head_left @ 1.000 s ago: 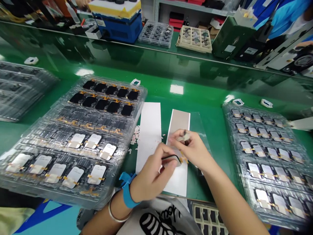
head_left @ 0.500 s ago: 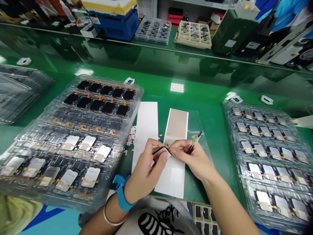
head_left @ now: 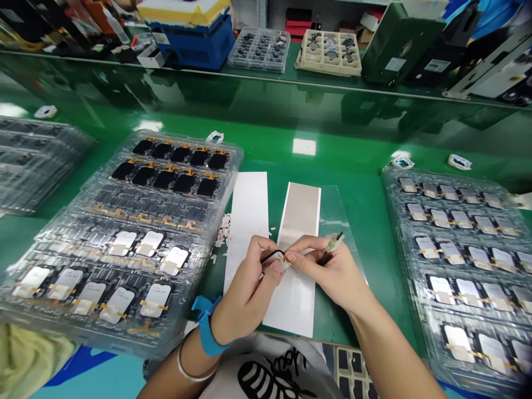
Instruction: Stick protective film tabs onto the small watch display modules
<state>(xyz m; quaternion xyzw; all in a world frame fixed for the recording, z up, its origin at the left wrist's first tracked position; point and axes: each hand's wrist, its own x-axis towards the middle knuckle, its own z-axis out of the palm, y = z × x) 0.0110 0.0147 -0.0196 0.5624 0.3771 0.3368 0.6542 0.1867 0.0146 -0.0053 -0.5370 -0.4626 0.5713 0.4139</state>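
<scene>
Over the paper strips at the centre, my left hand (head_left: 253,288) grips a small black-edged screen part (head_left: 272,257) between thumb and fingers. My right hand (head_left: 328,266) pinches the orange flex tab (head_left: 286,257) at the part's right corner; a dark tool with greenish tape (head_left: 334,241) is also tucked in that hand. The fingers cover much of the part. Beneath the hands lie a white strip (head_left: 250,205) and a beige-topped strip (head_left: 302,208).
A clear tray (head_left: 137,219) of black and silver-backed parts lies left, another tray (head_left: 461,244) right. Stacked trays (head_left: 37,160) sit far left. Pink-white scraps (head_left: 223,231) lie beside the white strip. A blue box (head_left: 195,47) stands on the back shelf.
The part in my left hand has tilted, so its pale face shows less and its dark edge more. Both hands stay nearly in place; the view has shifted slightly.
</scene>
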